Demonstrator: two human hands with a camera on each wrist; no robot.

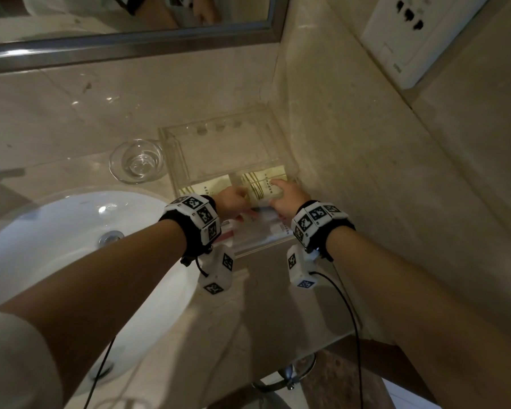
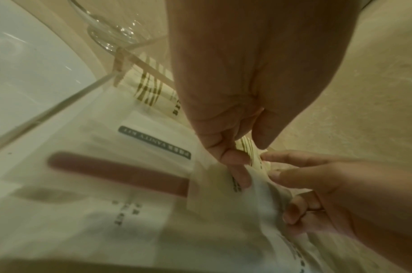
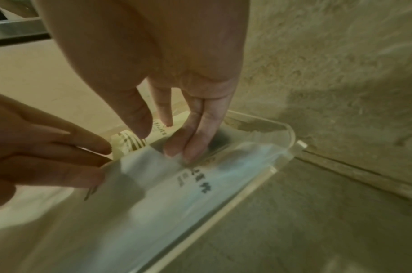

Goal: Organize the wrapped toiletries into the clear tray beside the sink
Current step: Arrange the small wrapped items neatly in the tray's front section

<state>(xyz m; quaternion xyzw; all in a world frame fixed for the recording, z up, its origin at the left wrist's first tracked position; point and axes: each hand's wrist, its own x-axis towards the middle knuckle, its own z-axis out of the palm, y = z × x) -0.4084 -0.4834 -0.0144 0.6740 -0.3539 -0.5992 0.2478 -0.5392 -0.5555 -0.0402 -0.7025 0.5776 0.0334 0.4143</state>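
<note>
A clear tray [image 1: 171, 149] sits on the counter in the wall corner, right of the sink. Two cream packets with gold stripes lie across its middle, one on the left [image 1: 210, 187] and one on the right [image 1: 263, 184]. Translucent wrapped packets [image 1: 257, 231], one with a red stick [image 2: 121, 171] inside, fill its near end. My left hand [image 1: 236, 196] reaches in, thumb and forefinger pinching the right striped packet's near edge [image 2: 251, 153]. My right hand [image 3: 176, 133] presses straight fingers [image 3: 195, 144] down on a translucent packet [image 3: 176, 194] by the tray's right wall [image 3: 291, 133].
A small glass bowl [image 1: 136, 160] stands just left of the tray. The white sink basin [image 1: 56, 231] lies to the left. A tiled wall [image 1: 366, 143] with a socket plate [image 1: 410, 33] rises on the right. A mirror frame [image 1: 130, 45] runs along the back.
</note>
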